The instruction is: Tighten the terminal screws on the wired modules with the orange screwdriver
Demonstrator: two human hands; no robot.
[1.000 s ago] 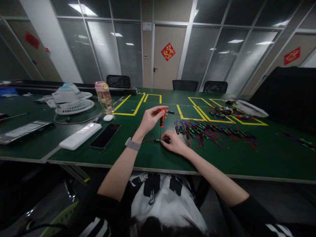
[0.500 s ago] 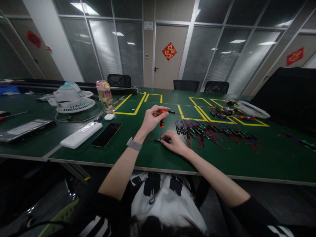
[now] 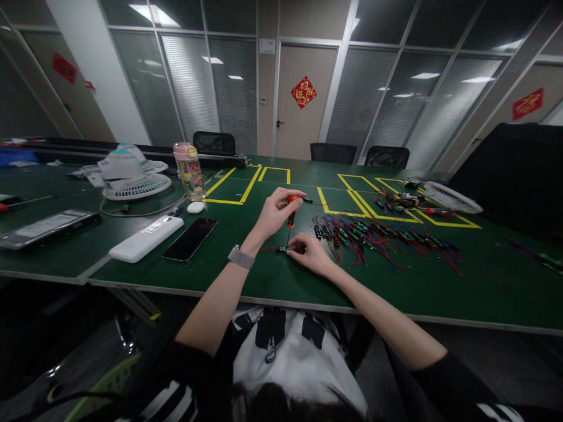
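Note:
My left hand (image 3: 278,212) grips the top of an orange and black screwdriver (image 3: 291,220), which stands nearly upright. Its shaft runs down to a small circuit board (image 3: 282,249) lying on the green tabletop, with a red wire trailing off to the left. Against the board's right end, the fingers of my right hand (image 3: 307,251) are closed and hold it down. Just beyond my left hand lies a small dark part (image 3: 307,200) with a thin wire. To the right spreads a pile of circuit boards with red and blue wires (image 3: 365,234).
At left are a black phone (image 3: 190,239), a white power bank (image 3: 146,239), a white round-cornered case (image 3: 196,207), a bottle (image 3: 189,173) and a white fan (image 3: 132,179). Yellow tape outlines (image 3: 369,214) mark the table. A fan grille (image 3: 453,196) lies at far right.
The whole view has shifted slightly. The screwdriver leans a little more to the right at its top, still in my left hand; my right hand stays on the board.

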